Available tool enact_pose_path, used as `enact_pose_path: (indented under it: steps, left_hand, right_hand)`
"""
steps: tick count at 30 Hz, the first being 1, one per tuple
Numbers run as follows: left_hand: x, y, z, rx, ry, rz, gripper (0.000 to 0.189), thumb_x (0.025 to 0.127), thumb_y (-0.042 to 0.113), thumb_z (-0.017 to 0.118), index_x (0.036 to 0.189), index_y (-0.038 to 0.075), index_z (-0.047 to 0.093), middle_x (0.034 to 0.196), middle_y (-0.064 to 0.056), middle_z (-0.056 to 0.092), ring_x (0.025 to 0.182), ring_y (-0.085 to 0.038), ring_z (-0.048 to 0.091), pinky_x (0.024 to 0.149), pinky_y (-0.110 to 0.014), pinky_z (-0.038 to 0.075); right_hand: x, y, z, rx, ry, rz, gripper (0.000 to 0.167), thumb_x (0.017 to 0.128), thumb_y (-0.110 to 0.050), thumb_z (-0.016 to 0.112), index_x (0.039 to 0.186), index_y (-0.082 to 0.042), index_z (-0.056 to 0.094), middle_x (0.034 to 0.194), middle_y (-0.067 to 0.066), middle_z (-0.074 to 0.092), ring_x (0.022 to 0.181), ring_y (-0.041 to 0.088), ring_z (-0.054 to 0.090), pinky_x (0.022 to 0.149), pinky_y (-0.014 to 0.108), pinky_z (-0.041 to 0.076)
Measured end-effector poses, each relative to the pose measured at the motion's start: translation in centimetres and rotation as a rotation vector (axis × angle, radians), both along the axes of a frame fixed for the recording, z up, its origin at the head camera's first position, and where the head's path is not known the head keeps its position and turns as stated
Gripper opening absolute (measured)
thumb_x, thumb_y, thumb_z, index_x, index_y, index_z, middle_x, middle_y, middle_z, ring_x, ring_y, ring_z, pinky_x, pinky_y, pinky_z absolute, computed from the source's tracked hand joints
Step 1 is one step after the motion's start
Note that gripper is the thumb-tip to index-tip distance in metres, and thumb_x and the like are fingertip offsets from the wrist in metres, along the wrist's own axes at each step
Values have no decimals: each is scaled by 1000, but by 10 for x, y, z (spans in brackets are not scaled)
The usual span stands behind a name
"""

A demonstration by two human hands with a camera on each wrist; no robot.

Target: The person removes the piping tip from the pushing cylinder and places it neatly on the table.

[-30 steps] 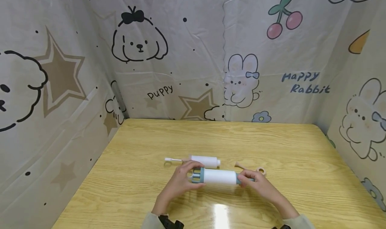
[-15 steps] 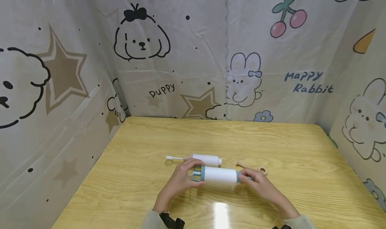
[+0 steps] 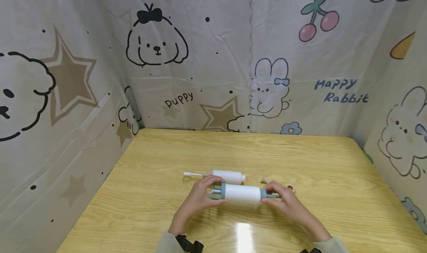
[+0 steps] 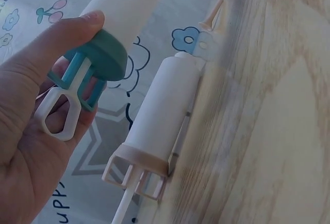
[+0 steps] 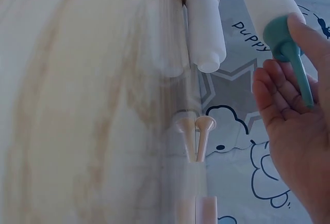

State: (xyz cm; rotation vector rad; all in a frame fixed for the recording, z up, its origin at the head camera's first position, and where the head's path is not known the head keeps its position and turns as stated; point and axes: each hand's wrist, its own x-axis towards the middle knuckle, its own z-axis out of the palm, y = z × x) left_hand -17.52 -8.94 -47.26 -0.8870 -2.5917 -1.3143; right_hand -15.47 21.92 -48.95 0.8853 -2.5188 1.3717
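Note:
Between my hands lies a big white syringe, held level over the table. My left hand grips its teal flange end, thumb and fingers on opposite sides. In the left wrist view the white plunger ring sits close to the teal flange, in front of the palm. My right hand pinches the other end by its teal collar. From there the narrow teal nozzle points toward the right palm. A second white syringe with a beige flange lies just behind, its plunger pulled out leftward.
Behind my right hand a small beige nozzle and a beige ring-shaped part lie on the wooden table. Printed cloth walls enclose the table at the back and both sides.
My right fingers have shifted from the nozzle to the collar at its base, uncovering more of the nozzle. My left hand keeps its grip; the syringe has barely moved.

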Motion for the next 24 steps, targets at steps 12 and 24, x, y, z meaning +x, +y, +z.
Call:
enact_pose_path:
  steps: [12, 24]
  left_hand:
    - [0, -1, -3, 0, 29, -12, 52, 71, 17, 88, 117, 12, 65, 118, -1, 68, 104, -19, 65, 91, -37, 57]
    - [2, -1, -4, 8, 22, -12, 53, 72, 17, 88, 119, 12, 65, 120, -1, 67, 105, -19, 65, 92, -37, 57]
  right_hand:
    - [-1, -5, -2, -6, 185, -21, 41, 74, -3, 83, 108, -12, 61, 104, 2, 64, 97, -3, 56, 81, 24, 56]
    - [1, -1, 0, 19, -19, -61, 37, 87, -11, 73, 119, -3, 58, 114, 8, 63, 103, 2, 56, 86, 32, 55]
